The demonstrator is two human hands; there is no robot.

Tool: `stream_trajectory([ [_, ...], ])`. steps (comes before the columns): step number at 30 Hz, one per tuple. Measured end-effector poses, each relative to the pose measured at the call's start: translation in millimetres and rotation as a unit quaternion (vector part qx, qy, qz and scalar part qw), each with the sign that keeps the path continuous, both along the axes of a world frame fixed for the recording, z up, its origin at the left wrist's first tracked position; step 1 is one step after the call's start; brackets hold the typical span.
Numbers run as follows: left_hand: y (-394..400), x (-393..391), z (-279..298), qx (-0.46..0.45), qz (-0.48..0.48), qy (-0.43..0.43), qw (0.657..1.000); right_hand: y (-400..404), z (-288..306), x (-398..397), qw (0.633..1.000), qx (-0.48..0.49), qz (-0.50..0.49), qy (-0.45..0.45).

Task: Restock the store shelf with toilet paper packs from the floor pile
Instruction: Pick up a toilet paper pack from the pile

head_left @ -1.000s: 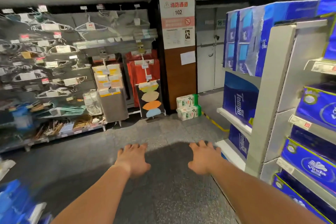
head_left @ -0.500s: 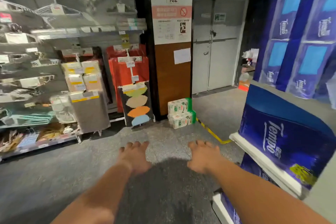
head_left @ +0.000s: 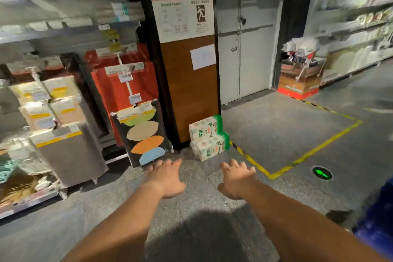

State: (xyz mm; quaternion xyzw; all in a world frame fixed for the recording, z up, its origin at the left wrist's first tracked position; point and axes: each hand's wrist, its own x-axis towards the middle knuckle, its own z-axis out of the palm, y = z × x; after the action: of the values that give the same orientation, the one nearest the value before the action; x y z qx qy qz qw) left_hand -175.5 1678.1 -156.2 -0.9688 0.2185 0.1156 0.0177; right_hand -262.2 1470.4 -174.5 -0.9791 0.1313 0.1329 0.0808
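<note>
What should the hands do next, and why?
Probably keep reaching forward and down toward the white-and-green packs stacked two high on the floor by the brown pillar. Both the left hand and the right hand are open, hold nothing, and point that way, but do not touch the packs yet. I'd guess the top pack comes first.

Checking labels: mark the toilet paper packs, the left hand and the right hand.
toilet paper packs [head_left: 209, 137]: head view, front of the stack.
left hand [head_left: 168, 178]: head view, back of hand.
right hand [head_left: 237, 179]: head view, back of hand.
</note>
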Motion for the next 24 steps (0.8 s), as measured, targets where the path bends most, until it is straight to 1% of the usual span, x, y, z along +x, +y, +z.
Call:
stream_trajectory([
  [2,-27,58,-8,-0.007,0.001,0.006,1.000,-27,-11,58,1.000,0.014,-0.005,0.016],
  [5,-67,147,-9,-0.014,0.016,0.014,1.000,-73,-10,140,0.999,0.012,-0.007,0.042],
  [6,-83,184,-10,-0.022,0.024,0.014,0.999,-92,-10,177,0.999,0.009,-0.009,0.039],
  [8,-101,225,-7,-0.019,0.023,0.014,0.999,-116,-4,221,0.999,0.008,-0.021,0.036],
  [13,-155,357,-19,-0.031,0.039,0.032,0.998,-167,-11,357,0.999,0.007,0.003,0.042],
  [19,-236,523,-54,-0.035,0.019,0.057,0.998,-236,-42,528,0.999,0.001,-0.007,0.044],
  [24,-290,659,-74,-0.022,0.020,0.079,0.996,-293,-54,653,0.998,0.000,-0.008,0.056],
])
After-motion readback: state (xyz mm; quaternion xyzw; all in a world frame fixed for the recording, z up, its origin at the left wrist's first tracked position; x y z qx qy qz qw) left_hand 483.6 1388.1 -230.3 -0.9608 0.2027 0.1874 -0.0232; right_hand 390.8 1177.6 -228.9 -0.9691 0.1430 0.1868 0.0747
